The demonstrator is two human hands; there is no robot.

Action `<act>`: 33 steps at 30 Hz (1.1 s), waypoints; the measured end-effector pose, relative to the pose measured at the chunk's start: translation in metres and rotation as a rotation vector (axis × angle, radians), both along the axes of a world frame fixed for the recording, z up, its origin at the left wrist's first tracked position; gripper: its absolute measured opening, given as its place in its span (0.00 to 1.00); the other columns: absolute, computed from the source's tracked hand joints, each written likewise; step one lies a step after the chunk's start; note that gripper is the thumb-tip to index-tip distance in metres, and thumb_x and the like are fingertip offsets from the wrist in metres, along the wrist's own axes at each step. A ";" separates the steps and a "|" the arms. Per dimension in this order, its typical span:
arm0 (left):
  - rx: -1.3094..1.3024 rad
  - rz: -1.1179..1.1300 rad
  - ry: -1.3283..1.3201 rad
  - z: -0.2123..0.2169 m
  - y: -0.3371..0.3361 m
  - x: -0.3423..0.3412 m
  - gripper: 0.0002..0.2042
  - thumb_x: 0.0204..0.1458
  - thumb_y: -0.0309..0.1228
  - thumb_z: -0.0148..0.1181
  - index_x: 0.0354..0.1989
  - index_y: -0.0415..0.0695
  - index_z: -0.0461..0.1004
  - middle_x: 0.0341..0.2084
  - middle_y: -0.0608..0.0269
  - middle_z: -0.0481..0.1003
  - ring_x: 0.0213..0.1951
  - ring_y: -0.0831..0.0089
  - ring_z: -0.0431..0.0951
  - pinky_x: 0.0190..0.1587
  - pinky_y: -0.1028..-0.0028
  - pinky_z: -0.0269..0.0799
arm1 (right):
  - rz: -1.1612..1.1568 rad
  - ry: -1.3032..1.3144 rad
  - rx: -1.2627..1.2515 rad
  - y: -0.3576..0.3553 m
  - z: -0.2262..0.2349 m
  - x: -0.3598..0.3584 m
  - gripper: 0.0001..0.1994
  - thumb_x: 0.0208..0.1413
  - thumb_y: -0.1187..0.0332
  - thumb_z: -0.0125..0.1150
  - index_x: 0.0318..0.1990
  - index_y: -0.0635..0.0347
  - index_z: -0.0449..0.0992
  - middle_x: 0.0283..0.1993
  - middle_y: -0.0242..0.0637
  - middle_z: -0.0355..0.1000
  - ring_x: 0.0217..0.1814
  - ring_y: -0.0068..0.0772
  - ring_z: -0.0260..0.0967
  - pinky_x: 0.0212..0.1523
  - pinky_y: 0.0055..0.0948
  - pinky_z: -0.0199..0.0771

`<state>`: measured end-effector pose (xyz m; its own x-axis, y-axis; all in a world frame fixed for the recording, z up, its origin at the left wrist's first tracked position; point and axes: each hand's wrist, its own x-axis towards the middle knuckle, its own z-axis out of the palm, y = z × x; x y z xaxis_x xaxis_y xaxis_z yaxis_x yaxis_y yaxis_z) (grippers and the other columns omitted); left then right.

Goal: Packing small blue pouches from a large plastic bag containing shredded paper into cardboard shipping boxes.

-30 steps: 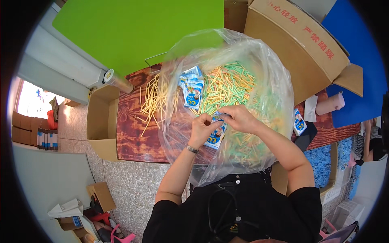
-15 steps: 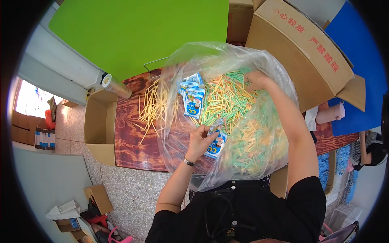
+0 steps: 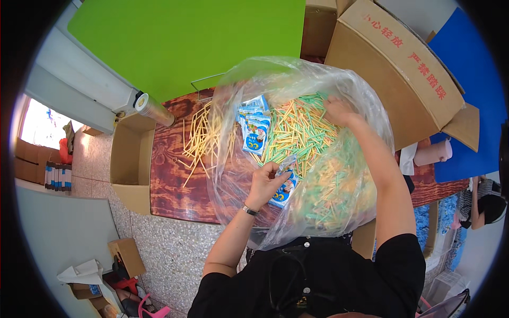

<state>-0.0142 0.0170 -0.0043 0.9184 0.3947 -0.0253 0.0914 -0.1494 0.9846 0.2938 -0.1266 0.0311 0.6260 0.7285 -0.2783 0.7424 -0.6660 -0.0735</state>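
A big clear plastic bag (image 3: pixel 366 106) lies open on a dark wooden table (image 3: pixel 175 185), filled with several green, yellow and orange sticks (image 3: pixel 297 132). My left hand (image 3: pixel 268 183) holds a small blue-and-white packet (image 3: pixel 283 188) at the bag's near side. My right hand (image 3: pixel 339 111) reaches deep into the bag and rests on the stick pile, fingers curled among the sticks. More blue-and-white packets (image 3: pixel 254 124) lie inside the bag at its left. Loose yellow sticks (image 3: pixel 201 140) are spread on the table left of the bag.
An open cardboard box (image 3: pixel 130 164) stands left of the table, a roll of clear film (image 3: pixel 151 108) behind it. A large closed carton (image 3: pixel 397 63) sits at the back right. A green board (image 3: pixel 185 42) stands behind. Another person (image 3: pixel 485 204) sits far right.
My right hand left the packet near my left hand and reached forward into the stick pile at the far side of the bag. My left hand kept hold of the packet.
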 end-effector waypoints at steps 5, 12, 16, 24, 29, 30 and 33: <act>0.026 0.000 -0.018 0.008 0.002 -0.005 0.08 0.48 0.25 0.67 0.27 0.43 0.71 0.21 0.79 0.67 0.23 0.91 0.60 0.23 0.84 0.56 | 0.148 -0.168 0.210 -0.015 0.000 0.002 0.16 0.56 0.65 0.52 0.48 0.64 0.72 0.56 0.49 0.65 0.55 0.51 0.66 0.58 0.43 0.65; 0.008 0.016 -0.047 -0.002 0.004 -0.010 0.07 0.49 0.24 0.66 0.29 0.41 0.73 0.24 0.77 0.71 0.25 0.92 0.64 0.25 0.86 0.59 | -0.130 0.715 0.878 -0.013 0.008 -0.020 0.14 0.63 0.60 0.52 0.44 0.64 0.71 0.33 0.34 0.71 0.32 0.35 0.70 0.36 0.34 0.74; -0.064 0.038 -0.098 0.005 -0.001 -0.012 0.08 0.48 0.27 0.68 0.28 0.41 0.72 0.21 0.77 0.67 0.23 0.91 0.61 0.23 0.84 0.56 | -0.605 1.500 1.292 -0.019 -0.007 -0.030 0.15 0.64 0.59 0.52 0.45 0.63 0.69 0.29 0.29 0.67 0.31 0.27 0.68 0.30 0.26 0.72; -0.163 0.026 -0.177 -0.018 -0.005 -0.013 0.12 0.47 0.30 0.69 0.25 0.43 0.68 0.18 0.79 0.62 0.20 0.90 0.57 0.20 0.83 0.53 | -0.297 0.823 1.187 -0.006 -0.009 -0.053 0.13 0.66 0.60 0.48 0.44 0.63 0.69 0.32 0.29 0.69 0.34 0.23 0.67 0.39 0.26 0.71; -0.102 -0.031 -0.108 0.008 -0.010 -0.006 0.12 0.47 0.29 0.69 0.25 0.43 0.68 0.17 0.79 0.62 0.20 0.91 0.59 0.21 0.83 0.55 | -0.291 0.578 1.068 -0.033 -0.040 -0.045 0.12 0.66 0.59 0.47 0.39 0.59 0.67 0.32 0.27 0.68 0.35 0.20 0.66 0.40 0.26 0.69; -0.104 -0.027 -0.103 0.009 -0.009 -0.006 0.12 0.47 0.29 0.69 0.25 0.43 0.68 0.17 0.79 0.62 0.20 0.91 0.59 0.21 0.83 0.55 | -0.291 0.584 1.064 -0.027 -0.027 -0.047 0.12 0.66 0.59 0.47 0.39 0.59 0.67 0.32 0.27 0.68 0.35 0.20 0.66 0.40 0.26 0.69; -0.331 -0.164 -0.155 0.023 -0.011 0.007 0.11 0.47 0.29 0.68 0.27 0.40 0.70 0.32 0.69 0.71 0.25 0.89 0.68 0.25 0.83 0.65 | -0.302 1.056 1.382 -0.007 0.031 -0.058 0.11 0.66 0.58 0.47 0.39 0.56 0.65 0.30 0.25 0.64 0.32 0.20 0.64 0.39 0.28 0.69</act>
